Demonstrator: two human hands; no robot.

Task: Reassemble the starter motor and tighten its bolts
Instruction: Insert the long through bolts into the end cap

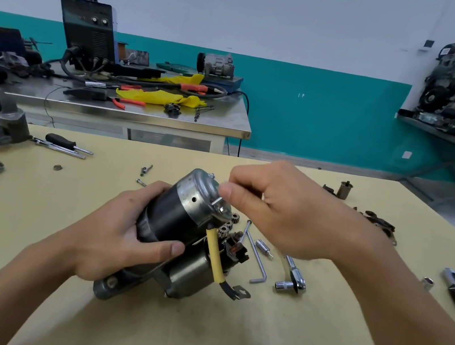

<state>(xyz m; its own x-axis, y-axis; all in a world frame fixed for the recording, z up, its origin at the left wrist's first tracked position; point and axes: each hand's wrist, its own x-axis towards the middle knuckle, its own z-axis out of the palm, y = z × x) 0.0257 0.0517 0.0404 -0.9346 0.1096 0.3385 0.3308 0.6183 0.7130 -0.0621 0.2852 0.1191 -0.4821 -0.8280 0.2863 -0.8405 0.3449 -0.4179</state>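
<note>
A: Where is the motor [179, 224]?

B: On the bench [195, 331], leaning, with its mounting flange down and its end cap [205, 189] raised toward the right hand [280, 210].

A: What could go wrong from here?

B: The bolt [217, 200] looks only partly entered at the cap's ear. If it goes in skewed, I'd expect it to miss the thread at the far end, or to cross-thread. The cap could also turn out of line with the body before anything is tight. And the motor looks heavy and stands tilted. If the left hand [121, 233] slackens, it may roll onto the loose gears [226, 227] just beside it.

A: How do the hands sit?

B: The left wraps the dark body from the near side, with the thumb across the front and the fingers curled behind. The right comes in from the right with the wrist raised. Its thumb and forefinger pinch the bolt's outer end, and the other fingers are folded in.

A: Any tools?

B: A ratchet [293, 278] and a hex key [258, 260] lie near, untouched. Tightening, I judge, is not yet begun.
</note>
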